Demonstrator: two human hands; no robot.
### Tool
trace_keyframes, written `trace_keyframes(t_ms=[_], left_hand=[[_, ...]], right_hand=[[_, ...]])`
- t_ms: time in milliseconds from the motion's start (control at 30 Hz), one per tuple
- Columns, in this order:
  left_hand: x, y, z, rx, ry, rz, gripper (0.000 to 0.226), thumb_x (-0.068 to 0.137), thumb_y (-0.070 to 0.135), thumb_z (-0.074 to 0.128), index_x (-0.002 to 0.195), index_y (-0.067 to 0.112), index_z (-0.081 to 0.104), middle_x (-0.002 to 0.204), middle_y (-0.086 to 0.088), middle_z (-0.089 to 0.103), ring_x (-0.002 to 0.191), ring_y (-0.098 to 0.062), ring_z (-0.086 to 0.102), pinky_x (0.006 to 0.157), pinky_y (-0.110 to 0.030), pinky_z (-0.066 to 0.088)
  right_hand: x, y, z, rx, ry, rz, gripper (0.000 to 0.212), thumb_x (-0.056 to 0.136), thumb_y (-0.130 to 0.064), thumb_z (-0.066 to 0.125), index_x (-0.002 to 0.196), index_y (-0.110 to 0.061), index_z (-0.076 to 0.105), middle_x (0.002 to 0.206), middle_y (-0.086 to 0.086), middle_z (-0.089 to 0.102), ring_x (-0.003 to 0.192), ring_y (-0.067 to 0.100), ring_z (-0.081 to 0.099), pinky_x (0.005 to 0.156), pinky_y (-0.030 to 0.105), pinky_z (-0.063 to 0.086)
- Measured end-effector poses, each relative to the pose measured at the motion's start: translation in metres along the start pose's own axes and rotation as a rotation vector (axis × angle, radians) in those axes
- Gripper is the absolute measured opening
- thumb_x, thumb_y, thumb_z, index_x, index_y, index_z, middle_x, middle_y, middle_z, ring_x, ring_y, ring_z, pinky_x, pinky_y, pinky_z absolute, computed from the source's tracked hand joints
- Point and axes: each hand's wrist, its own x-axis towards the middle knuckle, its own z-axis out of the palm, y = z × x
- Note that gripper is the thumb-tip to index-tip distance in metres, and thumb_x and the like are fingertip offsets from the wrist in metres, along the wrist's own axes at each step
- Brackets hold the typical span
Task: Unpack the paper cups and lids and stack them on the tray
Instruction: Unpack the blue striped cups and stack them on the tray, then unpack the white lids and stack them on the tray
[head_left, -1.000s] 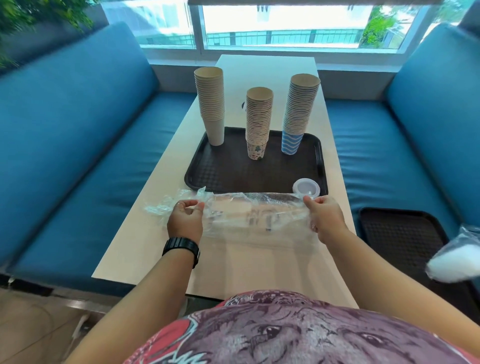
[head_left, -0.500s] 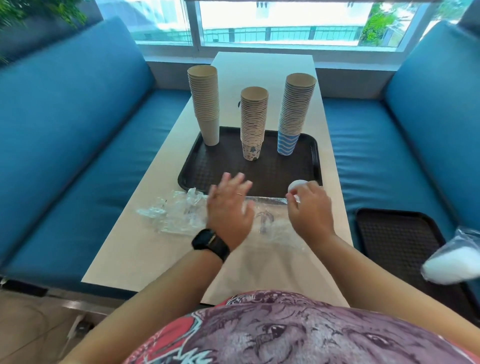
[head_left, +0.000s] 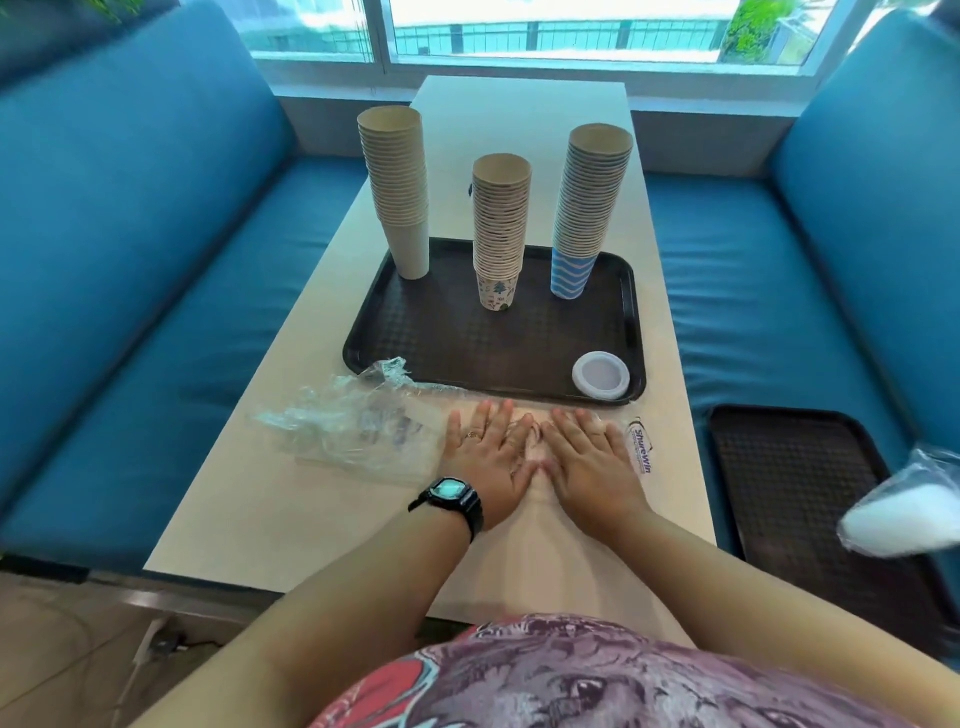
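Observation:
Three cup stacks stand at the back of the dark tray (head_left: 447, 338): a plain beige stack (head_left: 397, 189) on the left, a shorter printed stack (head_left: 500, 228) in the middle, a blue-striped stack (head_left: 587, 208) on the right. A white lid (head_left: 601, 375) lies in the tray's near right corner. In front of the tray an empty clear plastic wrapper (head_left: 358, 434) lies on the table. My left hand (head_left: 491, 457) and my right hand (head_left: 589, 460) press flat on the wrapper side by side, fingers straight, thumbs nearly touching.
The beige table (head_left: 291, 519) runs between two blue benches. A second dark tray (head_left: 789, 478) sits on the right bench, with a plastic bag of white lids (head_left: 904, 514) at its near right. A window is at the far end.
Both hands have let go of the wrapper's ends, come together at its middle and flattened onto it. The lid that the right hand partly covered half a second ago now lies uncovered on the tray.

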Motion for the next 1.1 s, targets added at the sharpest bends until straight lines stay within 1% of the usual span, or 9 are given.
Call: trace_keyframes(t_ms=[233, 433, 500, 567, 633, 767, 900, 1000, 1100], left_hand=[[-0.006, -0.055, -0.003, -0.116, -0.008, -0.228, 0.064, 0.1, 0.06, 0.014, 0.156, 0.037, -0.007, 0.165, 0.002, -0.014, 0.151, -0.025, -0.017, 0.117, -0.06, -0.013], [-0.015, -0.101, -0.004, -0.168, 0.015, -0.409, 0.067, 0.097, 0.064, 0.014, 0.155, 0.039, -0.008, 0.163, 0.004, -0.02, 0.15, -0.025, -0.021, 0.115, -0.062, -0.015], [-0.019, -0.114, -0.002, -0.183, 0.019, -0.465, 0.068, 0.096, 0.066, 0.013, 0.155, 0.041, -0.008, 0.163, 0.004, -0.021, 0.149, -0.028, -0.023, 0.113, -0.063, -0.017], [-0.022, -0.122, -0.001, -0.212, 0.019, -0.495, 0.068, 0.095, 0.068, 0.014, 0.155, 0.043, -0.006, 0.164, 0.004, -0.02, 0.148, -0.031, -0.023, 0.112, -0.064, -0.018], [-0.023, -0.125, -0.002, -0.224, 0.012, -0.486, 0.068, 0.095, 0.069, 0.014, 0.155, 0.043, -0.005, 0.164, 0.003, -0.02, 0.148, -0.032, -0.023, 0.112, -0.064, -0.018], [-0.024, -0.128, -0.003, -0.226, -0.024, -0.461, 0.069, 0.095, 0.068, 0.014, 0.155, 0.041, -0.007, 0.163, 0.002, -0.023, 0.148, -0.034, -0.024, 0.11, -0.065, -0.018], [-0.028, -0.131, -0.002, -0.219, -0.014, -0.435, 0.069, 0.096, 0.066, 0.015, 0.155, 0.039, -0.009, 0.162, 0.0, -0.027, 0.147, -0.036, -0.026, 0.108, -0.065, -0.021], [-0.032, -0.131, -0.001, -0.203, 0.016, -0.414, 0.071, 0.098, 0.063, 0.018, 0.156, 0.033, -0.009, 0.16, -0.002, -0.031, 0.144, -0.036, -0.032, 0.099, -0.059, -0.033], [-0.033, -0.125, -0.002, -0.152, 0.074, -0.344, 0.076, 0.099, 0.061, 0.022, 0.157, 0.026, -0.012, 0.158, -0.002, -0.035, 0.142, -0.033, -0.037, 0.093, -0.055, -0.038]], right_hand=[[-0.004, 0.0, 0.001, -0.047, -0.055, 0.048, 0.08, 0.078, -0.059, -0.014, 0.154, -0.038, 0.001, 0.162, -0.01, -0.01, 0.149, 0.019, -0.013, 0.118, 0.049, -0.011], [-0.003, -0.001, 0.001, -0.05, -0.026, 0.146, 0.086, 0.076, -0.066, -0.008, 0.155, -0.035, 0.002, 0.163, 0.0, -0.009, 0.149, 0.023, -0.012, 0.119, 0.045, -0.011], [-0.003, -0.003, 0.001, -0.044, -0.014, 0.205, 0.086, 0.078, -0.071, -0.001, 0.155, -0.032, 0.004, 0.163, 0.003, -0.007, 0.149, 0.025, -0.012, 0.118, 0.045, -0.011], [-0.003, -0.005, 0.0, -0.02, 0.001, 0.284, 0.081, 0.086, -0.073, 0.016, 0.155, -0.031, 0.007, 0.163, 0.008, -0.004, 0.149, 0.025, -0.013, 0.119, 0.046, -0.01], [-0.002, -0.007, 0.0, -0.011, -0.001, 0.323, 0.08, 0.089, -0.072, 0.023, 0.155, -0.031, 0.008, 0.163, 0.011, -0.004, 0.149, 0.026, -0.014, 0.119, 0.047, -0.01], [-0.002, -0.011, 0.0, -0.028, -0.035, 0.348, 0.09, 0.078, -0.078, 0.004, 0.155, -0.031, 0.002, 0.163, 0.012, -0.007, 0.148, 0.026, -0.016, 0.119, 0.048, -0.01], [-0.004, -0.014, -0.004, -0.009, -0.055, 0.351, 0.078, 0.091, -0.071, 0.022, 0.155, -0.031, 0.0, 0.162, 0.01, -0.012, 0.148, 0.024, -0.019, 0.119, 0.046, -0.01], [-0.007, -0.017, -0.003, 0.001, -0.061, 0.356, 0.077, 0.092, -0.069, 0.024, 0.155, -0.031, 0.0, 0.162, 0.008, -0.015, 0.148, 0.024, -0.019, 0.119, 0.046, -0.011], [-0.006, -0.022, -0.009, 0.037, -0.054, 0.37, 0.077, 0.092, -0.069, 0.027, 0.155, -0.031, 0.007, 0.163, 0.008, -0.01, 0.149, 0.024, -0.014, 0.12, 0.045, -0.009]])
